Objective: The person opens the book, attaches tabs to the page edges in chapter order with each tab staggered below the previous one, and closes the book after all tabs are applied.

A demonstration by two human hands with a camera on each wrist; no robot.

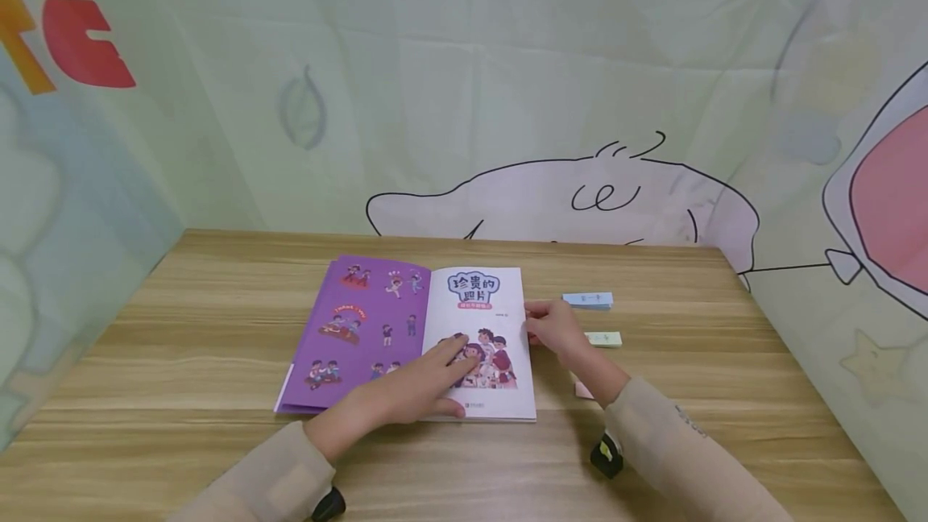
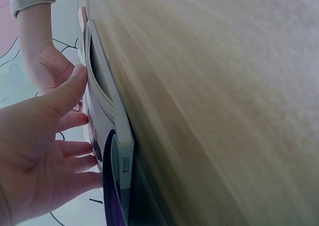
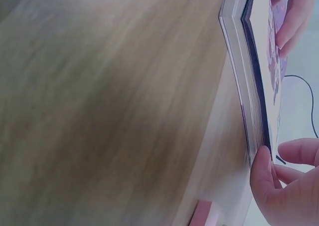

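Observation:
An open book [image 1: 474, 329] lies on the table, with a purple illustrated page [image 1: 370, 341] on its left and a white title page on its right. My left hand [image 1: 416, 385] rests on the title page, fingers spread over the printed picture of people. At the book's right edge, my right hand [image 1: 558, 330] pinches the page edges. In the right wrist view its thumb [image 3: 261, 171] is against the page stack while the other fingers bend over the top. The left wrist view shows the left hand [image 2: 45, 151] touching the page and the pages bowing slightly near the lower edge.
Right of the book lie a blue labelled paper strip [image 1: 587, 300], a pale green one [image 1: 605, 339] and a pink one [image 1: 583, 391], the last two partly covered by the right arm. A printed cloth backdrop [image 1: 464, 103] surrounds the wooden table [image 1: 181, 329].

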